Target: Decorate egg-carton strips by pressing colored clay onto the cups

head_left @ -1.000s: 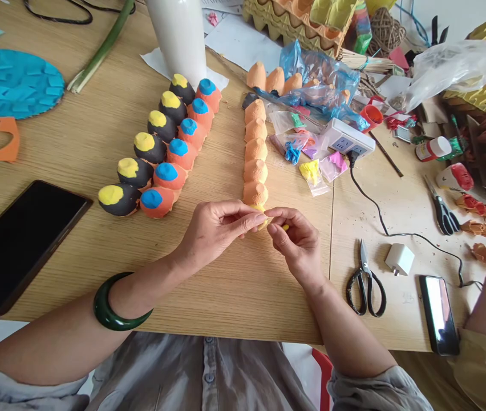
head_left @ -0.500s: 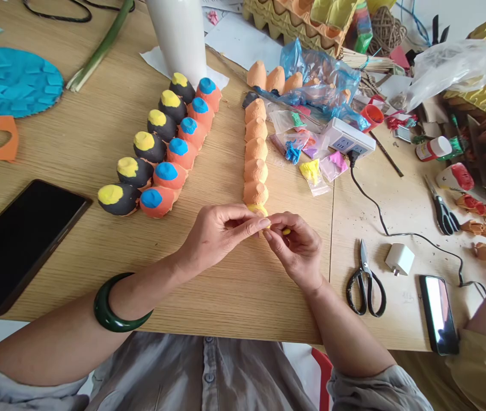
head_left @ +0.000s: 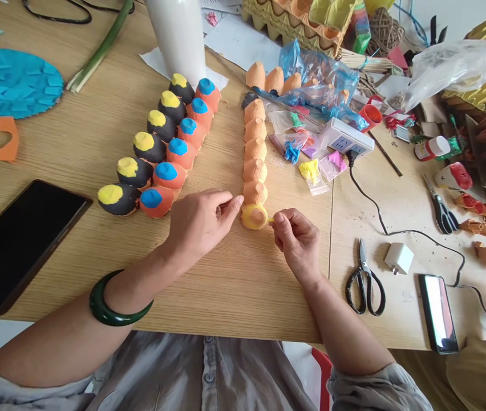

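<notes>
A strip of peach-orange egg-carton cups (head_left: 255, 151) runs away from me along the table. Around the top of its nearest cup lies a ring of yellow clay (head_left: 248, 220), with the bare carton showing in the middle. My right hand (head_left: 296, 240), just right of that cup, pinches a thin strand of yellow clay (head_left: 271, 220) that reaches toward the ring. On the left side, my left hand (head_left: 202, 225) has its fingers curled and thumb pressed in, the thumb tip close beside the strip. What is between those fingers, if anything, is hidden.
Left stand black cups (head_left: 149, 147) with yellow tops and orange cups (head_left: 182, 153) with blue tops. A dark phone (head_left: 24, 245) lies near left. Scissors (head_left: 365, 279), a white adapter (head_left: 399, 258), a power strip (head_left: 348, 137) and yellow clay in a bag (head_left: 310, 171) are right.
My left hand has drawn back left from the nearest cup, uncovering its yellow ring. My right hand has shifted slightly right, and the yellow strand now shows between it and the cup.
</notes>
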`<state>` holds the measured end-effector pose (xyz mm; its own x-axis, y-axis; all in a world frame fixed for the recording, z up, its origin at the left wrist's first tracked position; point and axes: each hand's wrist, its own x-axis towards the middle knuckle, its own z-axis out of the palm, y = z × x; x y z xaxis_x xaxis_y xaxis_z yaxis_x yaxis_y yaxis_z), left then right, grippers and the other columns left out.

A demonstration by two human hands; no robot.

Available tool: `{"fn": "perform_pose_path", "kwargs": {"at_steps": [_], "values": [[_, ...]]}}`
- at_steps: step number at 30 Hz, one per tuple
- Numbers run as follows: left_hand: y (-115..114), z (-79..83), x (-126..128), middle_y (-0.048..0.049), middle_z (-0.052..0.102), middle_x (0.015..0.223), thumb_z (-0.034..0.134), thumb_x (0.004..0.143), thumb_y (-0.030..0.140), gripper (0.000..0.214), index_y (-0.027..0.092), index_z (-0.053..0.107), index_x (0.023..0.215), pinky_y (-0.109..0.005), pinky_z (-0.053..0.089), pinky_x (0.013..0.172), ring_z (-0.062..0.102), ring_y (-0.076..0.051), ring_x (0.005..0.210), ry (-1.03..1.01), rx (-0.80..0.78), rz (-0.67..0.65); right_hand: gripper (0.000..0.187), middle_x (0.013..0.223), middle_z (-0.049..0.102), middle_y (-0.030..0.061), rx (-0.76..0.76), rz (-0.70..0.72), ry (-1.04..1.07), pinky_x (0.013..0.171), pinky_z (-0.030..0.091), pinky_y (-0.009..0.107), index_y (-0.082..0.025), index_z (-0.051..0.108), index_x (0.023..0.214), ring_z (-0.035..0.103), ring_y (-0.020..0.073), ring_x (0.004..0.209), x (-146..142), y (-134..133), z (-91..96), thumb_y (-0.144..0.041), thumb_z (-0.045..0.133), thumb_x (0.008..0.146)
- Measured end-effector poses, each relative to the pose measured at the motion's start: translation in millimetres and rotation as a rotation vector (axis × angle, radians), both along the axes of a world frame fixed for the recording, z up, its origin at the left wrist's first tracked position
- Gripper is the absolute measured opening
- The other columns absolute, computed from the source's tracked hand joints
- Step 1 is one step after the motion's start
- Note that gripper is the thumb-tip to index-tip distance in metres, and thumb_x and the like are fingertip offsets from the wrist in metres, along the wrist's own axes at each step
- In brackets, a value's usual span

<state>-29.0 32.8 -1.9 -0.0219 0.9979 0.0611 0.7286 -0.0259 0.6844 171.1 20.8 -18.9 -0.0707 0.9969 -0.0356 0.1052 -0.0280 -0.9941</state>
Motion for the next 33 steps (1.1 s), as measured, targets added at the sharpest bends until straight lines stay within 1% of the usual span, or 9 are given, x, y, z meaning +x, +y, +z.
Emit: {"fn": "perform_pose_path", "kwargs": {"at_steps": [3,7,11,15,19,22,27,30,33], "values": [[2.7,-0.3,-2.0,-0.0051,0.066,0.064,0.057,0.097,0.043,0.038,0.021,0.065,0.068,-0.034,0.02,0.058,0.047,-0.018,0.056,0.131,-0.08,-0.003,0.044,0.065,0.053,-0.0043,-0.034,-0.006,0.027,0.046,0.032,0.025,-0.021,0.064,0.08,0.042,0.0081,0.051,0.0,2.6,0.6,-0.062,0.075,0.091],[0.9,-1.8,2.3,-0.0054,0.068,0.066,0.058,0.096,0.043,0.032,0.023,0.069,0.074,-0.033,0.021,0.059,0.05,-0.02,0.058,0.13,-0.18,-0.082,0.044,0.067,0.058,-0.0039,-0.115,0.01,0.094,0.051,0.044,0.025,-0.021,0.063,0.081,0.053,0.0092,0.053,0.4,5.7,-3.2,-0.062,0.077,0.089],[-0.7,-7.0,4.4,-0.0033,0.062,0.061,0.056,0.096,0.043,0.036,0.022,0.063,0.067,-0.033,0.023,0.059,0.045,-0.018,0.055,0.041,-0.219,-0.126,0.042,0.063,0.051,-0.0065,-0.167,0.046,0.192,0.051,0.049,0.024,-0.021,0.064,0.08,0.047,0.0082,0.05,-0.2,7.2,-10.1,-0.059,0.079,0.089],[1.0,-12.4,3.4,-0.003,0.065,0.065,0.057,0.094,0.045,0.036,0.021,0.065,0.069,-0.031,0.035,0.061,0.053,-0.018,0.062,-0.2,-0.231,-0.159,0.041,0.061,0.046,-0.0075,-0.184,0.039,0.281,0.05,0.053,0.024,-0.021,0.063,0.078,0.04,0.0084,0.051,-1.1,9.6,-10.9,-0.057,0.082,0.086],[2.3,-13.6,6.8,-0.0049,0.073,0.086,0.068,0.089,0.05,0.033,0.018,0.071,0.086,-0.03,0.053,0.068,0.065,-0.017,0.074,-0.636,-0.331,-0.176,0.042,0.061,0.041,-0.0084,-0.202,0.025,0.363,0.05,0.053,0.023,-0.022,0.06,0.072,0.035,0.0075,0.051,-0.4,12.6,-8.4,-0.053,0.084,0.086],[2.0,-11.4,11.2,-0.0037,0.069,0.08,0.075,0.084,0.054,0.038,0.016,0.071,0.085,-0.031,0.061,0.067,0.067,-0.017,0.073,-0.911,-0.435,-0.149,0.041,0.061,0.043,-0.008,-0.195,0.028,0.343,0.05,0.052,0.023,-0.022,0.061,0.073,0.036,0.0077,0.051,0.9,11.8,-7.7,-0.054,0.082,0.087],[-0.3,-7.9,15.4,-0.0038,0.071,0.076,0.082,0.082,0.054,0.04,0.015,0.076,0.084,-0.032,0.065,0.073,0.07,-0.016,0.07,-1.041,-0.467,-0.126,0.027,0.072,0.061,-0.0039,-0.011,-0.062,0.192,0.05,0.048,0.023,-0.022,0.07,0.086,0.053,0.0081,0.053,1.1,3.0,-2.7,-0.046,0.08,0.092],[-2.2,-9.0,16.5,-0.0054,0.076,0.084,0.083,0.082,0.051,0.037,0.014,0.08,0.088,-0.033,0.066,0.079,0.073,-0.017,0.079,-1.104,-0.49,-0.128,0.021,0.075,0.068,-0.0021,0.085,-0.06,0.068,0.05,0.046,0.025,-0.022,0.073,0.092,0.056,0.0091,0.054,-1.3,-1.9,1.9,-0.042,0.081,0.092],[-3.5,-11.7,16.9,-0.007,0.08,0.091,0.082,0.084,0.046,0.032,0.014,0.081,0.091,-0.033,0.066,0.083,0.075,-0.018,0.086,-1.113,-0.508,-0.134,0.024,0.075,0.07,-0.0012,0.063,-0.034,0.048,0.051,0.048,0.025,-0.022,0.073,0.091,0.058,0.0102,0.056,-3.4,-2.5,2.2,-0.045,0.081,0.091]]}}
